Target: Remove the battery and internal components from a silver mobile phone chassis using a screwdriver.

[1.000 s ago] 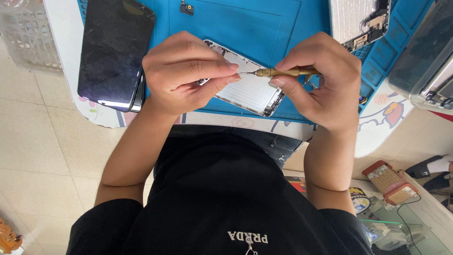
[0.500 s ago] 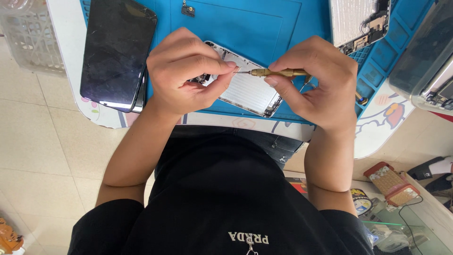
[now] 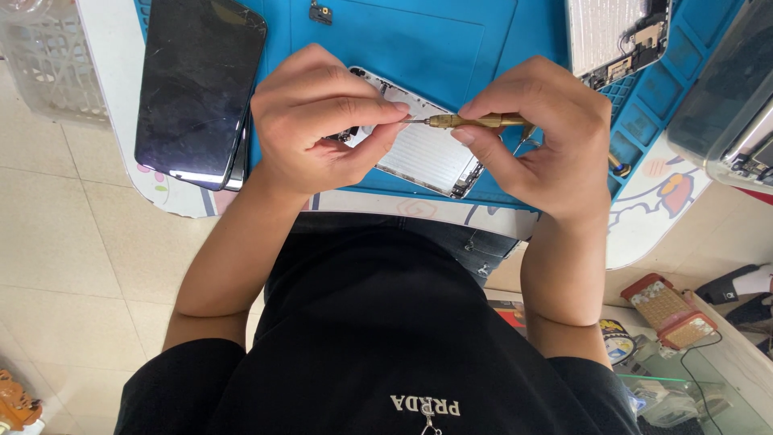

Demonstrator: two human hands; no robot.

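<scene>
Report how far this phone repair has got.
Done: the dark screen panel lies apart, left on the blue mat. In hand: the left hand pinches at the tip of the brass screwdriver held by the right hand, over the opened phone housing. Left: housing not yet closed.

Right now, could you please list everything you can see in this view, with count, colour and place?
Opened phone housing: one, silver, on the mat under both hands.
Screwdriver: one, brass-coloured, lying level above the housing, tip towards the left hand.
Work mat: one, blue, covering the bench top.
Dark phone: one, black screen, at the mat's left edge.
Second opened device: one, silver, top right on the mat.
Small part: one, dark, top centre of the mat.
Plastic basket: one, clear white, top left.
Small box: one, red and tan, lower right.
Left hand: one, fingertips meeting the screwdriver tip.
Right hand: one, gripping the screwdriver handle.
</scene>
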